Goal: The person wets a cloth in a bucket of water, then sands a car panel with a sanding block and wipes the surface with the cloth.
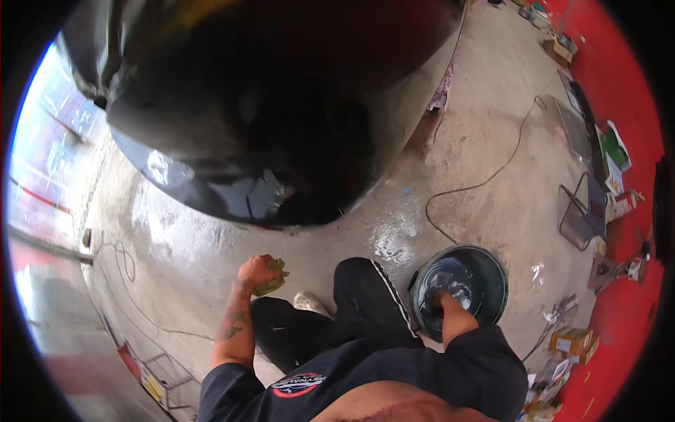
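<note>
Low at the centre left, my left hand (254, 270) is closed on a crumpled olive-green sheet (271, 283). I cannot tell whether the sheet is cloth or paper. To the right, my right arm reaches down into a dark round bucket (504, 278) that holds water with some pale suds. Inside it, my right hand (443, 298) is at the water, its fingers hidden. A large glossy black car body (281, 126) fills the upper middle, beyond my left hand and apart from it.
A dark cable (485, 186) runs over the wet concrete floor (394, 232) behind the bucket. Cardboard boxes (573, 342) and metal frames line the red wall (636, 281) at right. More thin cords (130, 264) and a wire rack (169, 376) lie at left.
</note>
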A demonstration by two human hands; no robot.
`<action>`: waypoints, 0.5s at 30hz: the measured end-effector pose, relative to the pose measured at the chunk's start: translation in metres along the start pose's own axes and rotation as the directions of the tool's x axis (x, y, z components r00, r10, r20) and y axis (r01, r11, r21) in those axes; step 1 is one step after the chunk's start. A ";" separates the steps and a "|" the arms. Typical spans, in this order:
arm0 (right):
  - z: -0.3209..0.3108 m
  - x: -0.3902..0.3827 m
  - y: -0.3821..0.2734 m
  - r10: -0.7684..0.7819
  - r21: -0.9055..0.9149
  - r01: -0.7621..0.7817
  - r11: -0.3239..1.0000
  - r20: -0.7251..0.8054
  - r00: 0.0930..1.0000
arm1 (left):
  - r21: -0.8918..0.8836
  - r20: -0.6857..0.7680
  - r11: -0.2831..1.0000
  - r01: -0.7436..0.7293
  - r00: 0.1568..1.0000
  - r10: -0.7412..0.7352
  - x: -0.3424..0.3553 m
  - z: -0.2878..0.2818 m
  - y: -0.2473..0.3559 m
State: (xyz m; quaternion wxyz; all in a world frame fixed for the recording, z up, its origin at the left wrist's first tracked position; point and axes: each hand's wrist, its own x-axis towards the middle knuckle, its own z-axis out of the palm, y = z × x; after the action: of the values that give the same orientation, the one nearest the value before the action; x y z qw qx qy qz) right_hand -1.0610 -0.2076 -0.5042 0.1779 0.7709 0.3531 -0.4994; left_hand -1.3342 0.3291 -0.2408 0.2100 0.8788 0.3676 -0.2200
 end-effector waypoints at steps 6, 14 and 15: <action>-0.048 -0.132 -0.005 0.512 0.953 -0.128 0.275 -0.033 0.859 | -0.015 0.193 0.975 0.220 0.958 -0.213 -0.070 -0.063 -0.105; -0.268 -0.327 -0.127 0.755 0.793 0.587 -0.163 -0.283 0.592 | -0.338 0.304 0.873 0.351 0.919 -0.251 -0.279 -0.153 -0.151; -0.302 -0.351 -0.144 0.728 0.775 0.609 -0.167 -0.320 0.607 | -0.363 0.337 0.852 0.377 0.906 -0.257 -0.299 -0.166 -0.142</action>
State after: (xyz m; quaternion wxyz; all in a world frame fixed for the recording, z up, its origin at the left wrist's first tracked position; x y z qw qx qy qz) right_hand -1.0588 -0.0482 -0.0469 -0.6265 0.7414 -0.1833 -0.1555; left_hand -1.5898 0.3426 0.0269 0.4038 0.6998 0.5142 -0.2879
